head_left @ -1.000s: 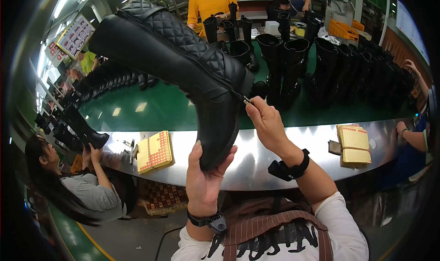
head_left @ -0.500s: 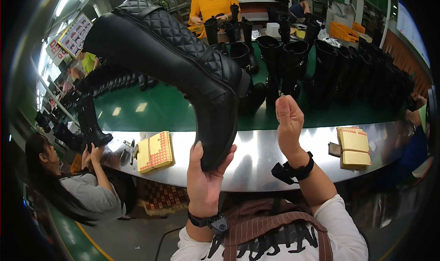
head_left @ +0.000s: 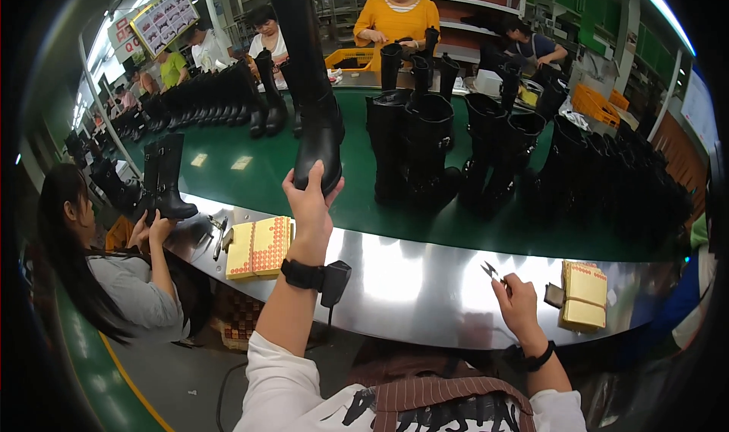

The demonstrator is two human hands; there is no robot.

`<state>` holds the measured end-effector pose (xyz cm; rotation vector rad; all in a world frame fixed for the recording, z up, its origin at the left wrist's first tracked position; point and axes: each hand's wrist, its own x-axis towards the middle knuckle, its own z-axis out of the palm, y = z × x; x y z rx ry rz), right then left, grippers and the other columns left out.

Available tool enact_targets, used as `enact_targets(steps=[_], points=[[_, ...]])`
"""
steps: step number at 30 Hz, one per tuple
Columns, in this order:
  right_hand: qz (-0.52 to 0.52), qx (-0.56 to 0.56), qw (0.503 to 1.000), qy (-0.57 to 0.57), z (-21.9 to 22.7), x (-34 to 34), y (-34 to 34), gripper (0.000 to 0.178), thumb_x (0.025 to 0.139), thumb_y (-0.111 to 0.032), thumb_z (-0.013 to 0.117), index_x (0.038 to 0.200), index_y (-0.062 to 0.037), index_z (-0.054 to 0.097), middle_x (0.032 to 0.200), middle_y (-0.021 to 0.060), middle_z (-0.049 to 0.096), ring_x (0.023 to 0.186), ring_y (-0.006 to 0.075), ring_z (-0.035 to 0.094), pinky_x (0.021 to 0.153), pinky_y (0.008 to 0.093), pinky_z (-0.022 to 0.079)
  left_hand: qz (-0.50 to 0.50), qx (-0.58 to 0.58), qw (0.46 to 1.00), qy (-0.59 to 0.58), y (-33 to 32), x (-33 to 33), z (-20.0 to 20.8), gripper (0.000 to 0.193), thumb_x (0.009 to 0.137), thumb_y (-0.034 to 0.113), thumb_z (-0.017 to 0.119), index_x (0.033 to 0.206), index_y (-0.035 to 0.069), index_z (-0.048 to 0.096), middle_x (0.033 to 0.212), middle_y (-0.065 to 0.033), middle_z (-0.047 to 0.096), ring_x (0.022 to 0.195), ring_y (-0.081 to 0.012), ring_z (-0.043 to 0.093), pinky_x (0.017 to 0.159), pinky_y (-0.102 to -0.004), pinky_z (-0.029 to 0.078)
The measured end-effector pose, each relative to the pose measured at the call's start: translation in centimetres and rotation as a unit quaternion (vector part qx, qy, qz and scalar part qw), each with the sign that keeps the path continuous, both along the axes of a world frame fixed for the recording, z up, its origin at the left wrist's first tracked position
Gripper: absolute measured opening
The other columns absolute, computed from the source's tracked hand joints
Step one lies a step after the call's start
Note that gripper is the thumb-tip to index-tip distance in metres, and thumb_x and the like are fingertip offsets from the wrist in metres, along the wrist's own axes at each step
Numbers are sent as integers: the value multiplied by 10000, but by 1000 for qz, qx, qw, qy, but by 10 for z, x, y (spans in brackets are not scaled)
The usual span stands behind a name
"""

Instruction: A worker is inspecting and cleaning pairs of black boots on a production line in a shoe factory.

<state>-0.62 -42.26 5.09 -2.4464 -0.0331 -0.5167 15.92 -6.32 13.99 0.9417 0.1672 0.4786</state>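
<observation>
A tall black boot [head_left: 319, 121] stands nearly upright in the air above the green work surface, its shaft at the top. My left hand [head_left: 310, 204] grips it by the toe, thumb over the front and fingers round the sole. Over the metal bench edge, my right hand [head_left: 518, 304] is closed round a pair of small thread snips [head_left: 488, 270]. Their pointed blades stick out past my fingers, slightly parted. Most of their handle is hidden in my palm.
Several black boots [head_left: 414, 143] stand across the green surface [head_left: 349, 219] ahead and to the right. Banded yellow card stacks lie on the metal edge, one at left [head_left: 260, 247], another at right [head_left: 585, 295]. A co-worker [head_left: 114, 272] at left handles a boot [head_left: 168, 178]. Others work at the far side.
The boot has swung from a sideways slant to nearly upright, farther from me and leftward. My right hand has dropped from beside the standing boots to the metal edge.
</observation>
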Motion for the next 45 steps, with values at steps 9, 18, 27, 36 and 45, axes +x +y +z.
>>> enact_targets(steps=[9,18,27,36,45], points=[[-21,-177,980,90,-71,-42,-6,243,853,-259,695,825,-29,622,701,149,647,660,365,586,723,464,390,45,-4,996,83,31,159,-60,811,821,146,761,1401,70,199,1253,-193,452,979,-278,610,716,-390,619],[-3,-278,955,104,-81,-40,-16,246,860,-264,705,1030,-88,679,840,135,663,693,374,590,686,483,449,-51,-79,994,48,20,332,-102,913,842,207,751,1501,95,131,1227,-210,532,853,-296,663,675,-417,611],[-33,-289,954,76,-65,-26,-19,168,873,-206,667,969,-70,689,785,144,583,680,321,555,655,452,418,-32,258,924,279,-12,415,-192,891,902,489,631,1559,146,137,876,-177,693,475,-243,624,528,-346,544],[-196,-372,907,27,40,-5,-234,214,917,-213,557,1061,-93,660,1058,143,511,922,303,517,816,452,394,43,506,779,368,-8,409,-169,812,886,532,638,1473,63,329,1112,-164,685,973,-313,695,801,-430,553],[-149,-569,741,325,46,23,-560,286,962,-219,446,1154,-116,630,1331,141,439,1163,285,479,978,452,371,85,765,615,170,-66,400,-175,878,682,539,805,1323,29,490,1141,-111,534,1109,-252,495,752,-385,482]])
